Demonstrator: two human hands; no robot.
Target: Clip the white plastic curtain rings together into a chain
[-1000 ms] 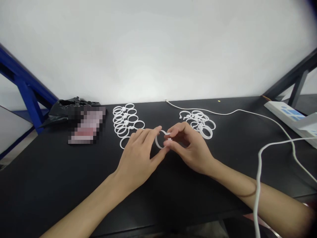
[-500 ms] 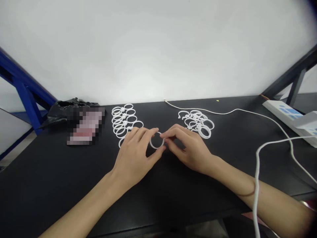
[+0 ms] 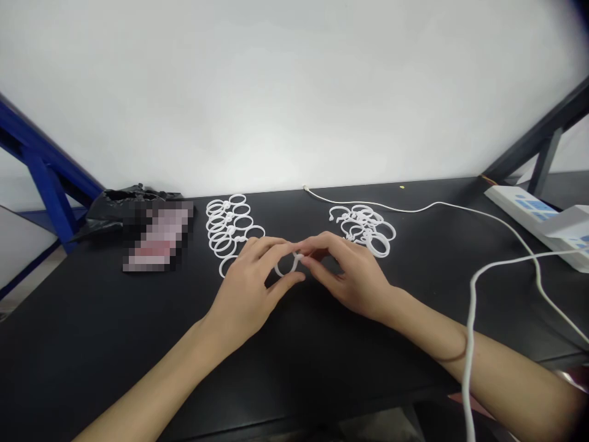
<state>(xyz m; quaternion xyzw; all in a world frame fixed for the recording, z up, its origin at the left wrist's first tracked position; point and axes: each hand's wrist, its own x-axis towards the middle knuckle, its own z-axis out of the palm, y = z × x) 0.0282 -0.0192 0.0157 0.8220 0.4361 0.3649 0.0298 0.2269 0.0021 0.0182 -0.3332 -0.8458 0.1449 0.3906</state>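
Between my two hands, above the black table, is a white plastic ring, partly covered by fingers. My left hand curves round its left side, fingers over the top and thumb below. The fingertips of my right hand pinch the ring's right side, where a small knob-like end shows. Beyond my left hand lie several white rings, many of them in linked-looking pairs. Past my right hand sits a loose heap of similar white rings, some with open hooked ends.
A white cable runs along the back of the black table, and a thicker loop passes over my right forearm. At left are a black plastic bag and a blurred-out packet. A white box lies at right.
The ring has shifted slightly left and turned, with its knobbed end now showing by my right fingertips. My left fingers have moved in until they meet the right ones.
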